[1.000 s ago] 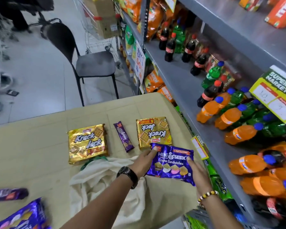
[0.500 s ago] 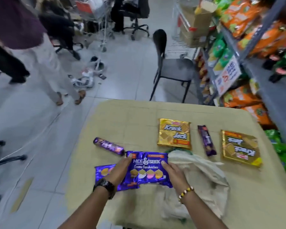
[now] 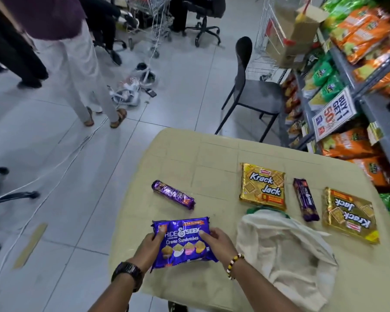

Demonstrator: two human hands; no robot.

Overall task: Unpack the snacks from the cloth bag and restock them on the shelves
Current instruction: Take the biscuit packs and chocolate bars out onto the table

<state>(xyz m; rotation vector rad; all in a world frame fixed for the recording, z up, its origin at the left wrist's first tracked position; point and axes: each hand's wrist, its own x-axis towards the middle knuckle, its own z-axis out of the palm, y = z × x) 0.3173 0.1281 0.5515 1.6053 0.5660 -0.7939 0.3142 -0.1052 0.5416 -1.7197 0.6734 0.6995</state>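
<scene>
Fingers of both hands, left hand (image 3: pixel 149 246) and right hand (image 3: pixel 215 240), clamp the glossy purple Hide & Seek creme-sandwich packet (image 3: pixel 183 242) between them on the beige table (image 3: pixel 212 154). Unpacking looks nearly done; next comes carrying packets to the shelves (image 3: pixel 369 104). Right of the fingers slumps the cream cloth bag (image 3: pixel 284 251).

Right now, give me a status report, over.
Left hand and right hand both gripping Hide & Seek pack. Cloth bag slack on table. Nothing blocking.

cloth bag (image 3: pixel 286 255) cut by bottom edge, shelves (image 3: pixel 369 91) cropped right
</scene>
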